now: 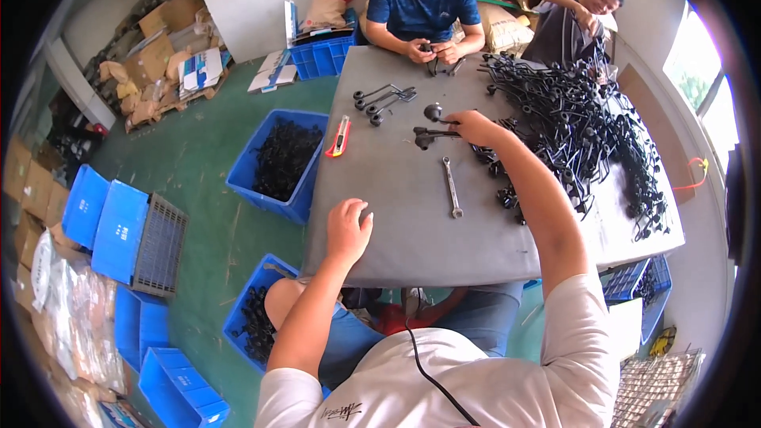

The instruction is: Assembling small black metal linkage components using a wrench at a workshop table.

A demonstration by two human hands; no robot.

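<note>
My right hand (474, 127) reaches over the middle of the table and is closed on black parts (426, 138) with thin stems and round cupped ends. The ends stick out to the left of my fingers. At the table's left edge my left hand (349, 228) rests palm down, its fingers apart and loosely bent, holding nothing. A silver wrench (452, 188) lies between my hands. Farther off to the left lie a red utility knife (338, 137) and several similar black parts (382, 101) set side by side. A large tangled heap of black parts (567, 119) covers the table's right side.
Across the grey table (396, 238) a co-worker in a blue shirt (424, 4) handles a black part. Another person (567, 28) stands at the far right corner. Blue crates of black parts (277, 157) stand on the floor at the left, with stacked cartons and bags beyond.
</note>
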